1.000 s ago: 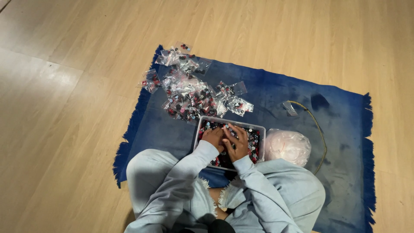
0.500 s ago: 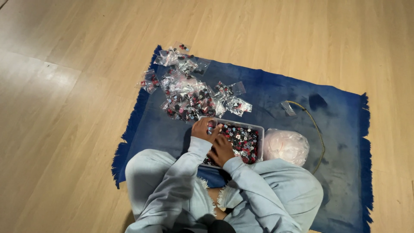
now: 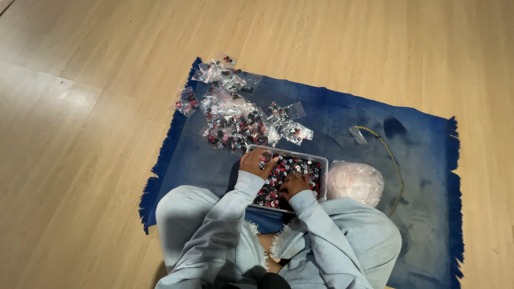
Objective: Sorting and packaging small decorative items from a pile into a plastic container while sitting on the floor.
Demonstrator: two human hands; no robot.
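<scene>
I sit on a blue rug (image 3: 342,120) with a clear rectangular tray (image 3: 320,160) in front of my knees, full of small red, black and white pieces (image 3: 300,168). My left hand (image 3: 255,162) rests at the tray's far left corner. Its fingers are curled around what looks like a small clear bag (image 3: 266,156). My right hand (image 3: 293,185) lies palm down in the tray's near half, with its fingertips buried in the pieces. Whether it holds any is hidden. Both arms wear light blue sleeves.
A heap of small clear bags filled with pieces (image 3: 233,115) lies beyond the tray at the rug's far left. A crumpled pale pink plastic bag (image 3: 355,182) sits right of the tray. A yellow cord (image 3: 390,155) and one flat clear bag (image 3: 357,135) lie further right. Wooden floor (image 3: 80,134) surrounds the rug.
Both hands were pressed together over the tray's far side. They have since parted: the left went to the far left corner, the right drew back into the tray's near half.
</scene>
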